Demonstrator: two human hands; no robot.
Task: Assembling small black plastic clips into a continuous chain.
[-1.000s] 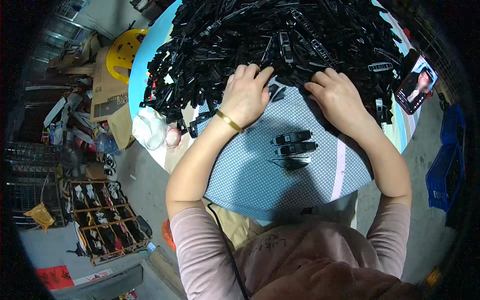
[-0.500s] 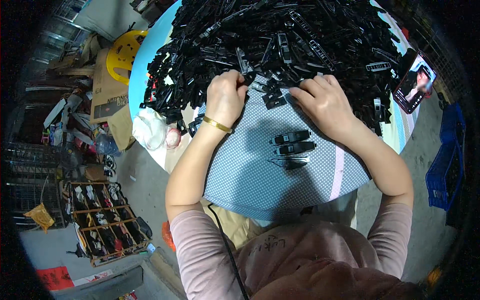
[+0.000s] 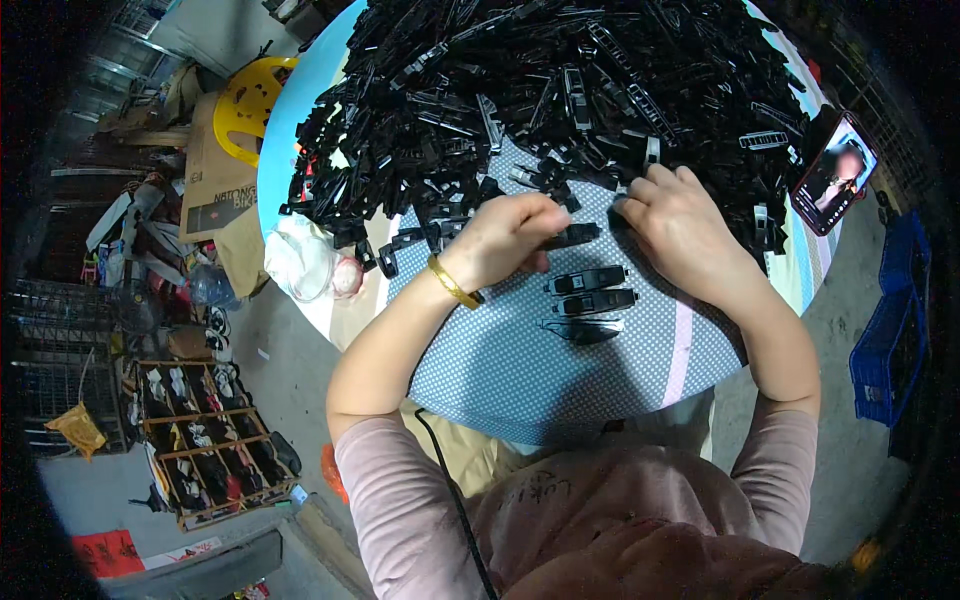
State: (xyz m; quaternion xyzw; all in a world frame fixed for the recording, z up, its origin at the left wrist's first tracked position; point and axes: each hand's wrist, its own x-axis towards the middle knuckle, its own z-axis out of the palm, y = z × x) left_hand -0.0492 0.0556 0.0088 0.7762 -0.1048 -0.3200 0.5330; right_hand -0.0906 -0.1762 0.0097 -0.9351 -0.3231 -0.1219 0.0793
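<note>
A black, glossy clip-like piece (image 3: 580, 235) is pinched at the fingertips of my left hand (image 3: 500, 242), above the dotted cloth. My right hand (image 3: 672, 222) is at the near edge of the pile, its fingers curled and pressed together; what they hold, if anything, is hidden. A large heap of similar black pieces (image 3: 480, 90) covers the far part of the table. Between my forearms, three such pieces lie crosswise in a short column: the top one (image 3: 590, 280), the middle one (image 3: 597, 302) and a flatter one (image 3: 588, 330) nearest me.
The round table wears a dotted blue-grey cloth (image 3: 500, 390). White bundled material (image 3: 298, 258) sits at its left edge, and a phone with a lit screen (image 3: 838, 175) stands at the right. A yellow chair (image 3: 240, 110), a shoe rack (image 3: 210, 440) and a blue crate (image 3: 890, 320) are beyond.
My left hand has moved right and toward me from the pile, bringing a black clip-like piece near the column. My right hand has shifted slightly nearer to me, fingers more curled.
</note>
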